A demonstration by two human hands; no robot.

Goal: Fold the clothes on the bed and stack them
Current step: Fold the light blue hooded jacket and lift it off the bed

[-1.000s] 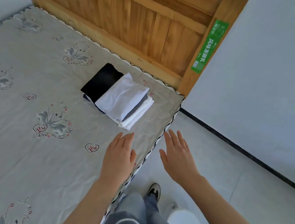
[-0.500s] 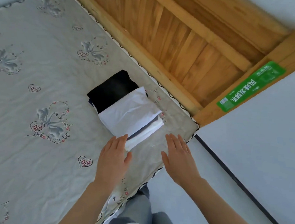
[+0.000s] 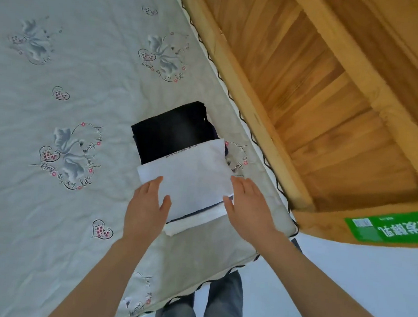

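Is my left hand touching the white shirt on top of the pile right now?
Touching. The head view shows the left hand lying flat on the white shirt, its fingers overlapping the near left corner with no gap visible.

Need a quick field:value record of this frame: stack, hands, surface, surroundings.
stack: folded clothes, white piece on top, black piece showing at the far end
left hand: open, fingers straight, at the stack's near left corner
right hand: open, fingers straight, at the stack's right edge
surface: mattress with swan and heart print, stack near its corner
surroundings: wooden headboard with green label
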